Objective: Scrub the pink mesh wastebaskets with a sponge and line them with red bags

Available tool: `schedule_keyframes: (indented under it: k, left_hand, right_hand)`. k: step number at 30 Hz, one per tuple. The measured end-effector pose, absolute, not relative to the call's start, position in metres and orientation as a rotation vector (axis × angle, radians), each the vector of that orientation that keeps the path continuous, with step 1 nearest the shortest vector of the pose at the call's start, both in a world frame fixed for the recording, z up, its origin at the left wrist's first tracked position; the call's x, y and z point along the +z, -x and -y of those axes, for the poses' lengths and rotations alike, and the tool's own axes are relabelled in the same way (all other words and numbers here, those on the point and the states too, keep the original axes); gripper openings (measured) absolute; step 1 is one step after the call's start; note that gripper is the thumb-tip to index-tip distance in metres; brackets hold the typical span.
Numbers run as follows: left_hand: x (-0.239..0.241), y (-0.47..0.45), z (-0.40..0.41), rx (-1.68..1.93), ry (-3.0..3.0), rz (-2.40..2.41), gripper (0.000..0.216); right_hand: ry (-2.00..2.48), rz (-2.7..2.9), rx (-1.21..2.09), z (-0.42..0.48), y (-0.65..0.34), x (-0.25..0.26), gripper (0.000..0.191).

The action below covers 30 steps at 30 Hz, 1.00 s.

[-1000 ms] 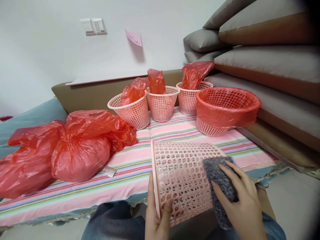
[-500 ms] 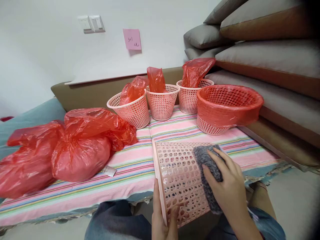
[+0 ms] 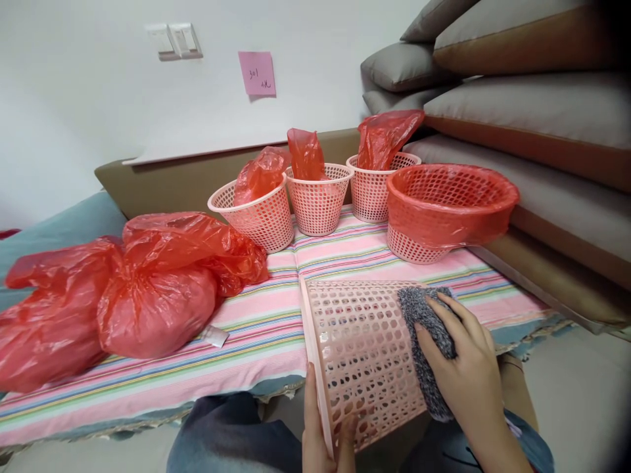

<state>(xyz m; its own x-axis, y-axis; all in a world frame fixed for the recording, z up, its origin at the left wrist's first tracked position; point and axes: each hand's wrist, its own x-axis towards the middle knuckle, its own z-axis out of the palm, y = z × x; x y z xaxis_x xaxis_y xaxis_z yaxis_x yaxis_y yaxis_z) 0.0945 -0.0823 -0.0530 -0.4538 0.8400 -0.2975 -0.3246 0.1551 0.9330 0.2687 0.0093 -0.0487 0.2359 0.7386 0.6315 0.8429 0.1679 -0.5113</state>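
Note:
A pink perforated plastic basket [image 3: 365, 348] lies on its side above my lap, its rim to the left. My left hand [image 3: 325, 433] grips that rim, the thumb outside and some fingers showing through the holes. A dark grey cloth [image 3: 428, 348] is pressed against the basket's wall close to its base. My right hand [image 3: 463, 361] is closed over the cloth, its fingertips bent on the grey fabric. The basket's inside and the far side of the cloth are hidden from me.
Three pink baskets with red plastic bags, a middle one [image 3: 319, 210] among them, stand at the back. A red-lined basket [image 3: 419, 246] is at the right. Knotted red bags [image 3: 158, 309] lie left on the striped cloth [image 3: 266, 328]. Grey cushions [image 3: 537, 118] are stacked right.
My right hand has slid the grey cloth to the right along the basket's wall, toward its base. My left hand keeps its hold on the rim, and the view has shifted slightly.

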Motion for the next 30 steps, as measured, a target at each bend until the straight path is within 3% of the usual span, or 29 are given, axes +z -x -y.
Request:
schedule_keyframes:
  k: [27, 30]
  left_hand:
    - [-0.053, -0.094, 0.083, 1.425, -0.547, -1.489, 0.100]
    - [-0.049, -0.095, 0.082, 1.462, -0.546, -1.459, 0.107]
  right_hand:
    - [1.563, 1.497, -0.171, -0.009, -0.268, -0.053, 0.044]
    - [1.560, 1.480, -0.183, -0.010, -0.266, -0.053, 0.042]
